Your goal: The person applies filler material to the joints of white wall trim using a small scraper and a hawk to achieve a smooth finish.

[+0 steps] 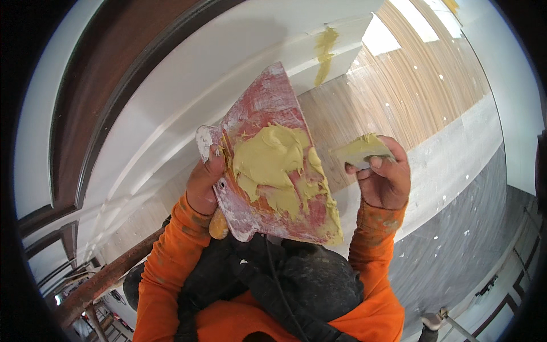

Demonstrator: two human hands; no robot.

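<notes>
My left hand grips the side of a red plastic board, smeared white and loaded with a thick heap of pale yellow putty. An orange-yellow handle shows below that hand, partly hidden. To the right of the board, my right hand pinches a small flat scraper blade between thumb and fingers, with yellow putty on its face and edge. The blade is apart from the board.
A white wall with moulding and a dark wood frame curves along the left. A yellow smear marks a white ledge ahead. Wood-look flooring lies below. A rusty metal pipe crosses the lower left.
</notes>
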